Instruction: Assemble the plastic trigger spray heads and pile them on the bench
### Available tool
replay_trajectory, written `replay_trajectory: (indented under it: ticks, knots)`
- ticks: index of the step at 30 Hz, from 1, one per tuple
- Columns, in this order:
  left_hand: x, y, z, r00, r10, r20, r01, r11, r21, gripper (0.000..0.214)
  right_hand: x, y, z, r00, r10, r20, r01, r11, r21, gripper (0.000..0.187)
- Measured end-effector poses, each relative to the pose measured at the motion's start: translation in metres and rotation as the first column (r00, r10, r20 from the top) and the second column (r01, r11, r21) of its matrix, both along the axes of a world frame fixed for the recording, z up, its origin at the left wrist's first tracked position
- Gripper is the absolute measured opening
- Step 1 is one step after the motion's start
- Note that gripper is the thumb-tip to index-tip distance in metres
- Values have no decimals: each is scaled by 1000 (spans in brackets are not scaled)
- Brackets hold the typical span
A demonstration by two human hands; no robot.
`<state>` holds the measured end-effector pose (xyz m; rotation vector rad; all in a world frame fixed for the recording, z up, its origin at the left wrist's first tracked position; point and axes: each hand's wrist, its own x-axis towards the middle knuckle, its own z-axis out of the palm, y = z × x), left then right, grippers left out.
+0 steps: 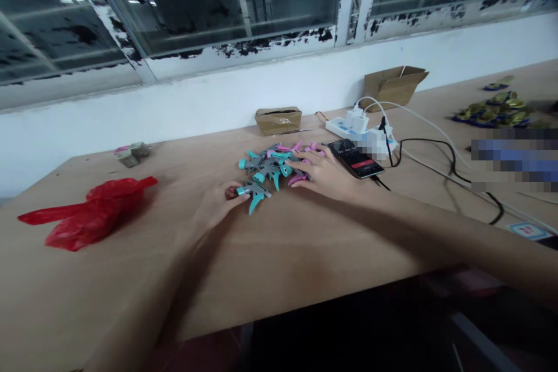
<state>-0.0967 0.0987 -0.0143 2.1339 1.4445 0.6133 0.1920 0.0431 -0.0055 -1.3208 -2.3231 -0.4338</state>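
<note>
A pile of small plastic spray-trigger heads (275,164), grey with teal or pink parts, lies on the wooden table (279,256). My left hand (215,204) reaches in from the lower left, its fingers pinched on one grey and teal trigger head (254,192) at the pile's near edge. My right hand (320,177) comes from the right and rests on the pile's right side, fingers stretched out and touching a pink piece (297,178).
A phone (355,158) with a lit screen lies right of the pile, beside a white power strip (357,126) with cables. A red plastic bag (91,212) lies at left. Small cardboard boxes (279,120) stand near the wall. More parts (497,110) lie far right.
</note>
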Motion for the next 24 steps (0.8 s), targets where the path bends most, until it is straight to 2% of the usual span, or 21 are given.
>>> replay_trajectory:
  ticks: [2,5,7,9,10,12,13,17,20,24]
  knots:
    - [-6,-13,9,999,36,-33,-34,998,46,39,5,-12,-1,999,28,-18,-28,1000,6,42]
    - [-5,-41,30,991,68,-115,-53,990,130,41,6,-31,-5,993,88,-84,-88,996,3,42]
    - [6,-62,42,980,124,-157,-94,978,185,41,0,-44,-7,980,135,-145,-137,991,-2,48]
    - [24,-81,48,979,127,-157,-97,978,183,40,-9,-57,-9,960,202,-195,-208,978,-11,62]
    - [35,-87,48,984,87,-157,-60,984,169,40,-14,-62,-9,949,228,-218,-234,972,-4,70]
    - [57,-96,43,991,-2,-135,23,988,151,37,-23,-70,-11,934,264,-239,-270,963,10,78]
    - [68,-98,39,991,-56,-126,73,988,138,35,-25,-71,-12,931,270,-246,-275,961,15,76]
    - [97,-94,17,989,-149,11,148,987,65,30,-20,-63,-19,926,202,-318,-226,973,-42,41]
    - [104,-87,2,973,-130,189,139,990,-33,30,-8,-50,-26,904,137,-405,-207,969,-133,28]
    - [99,-77,-5,936,-129,328,194,965,-175,31,-2,-42,-31,852,97,-514,-227,954,-197,30]
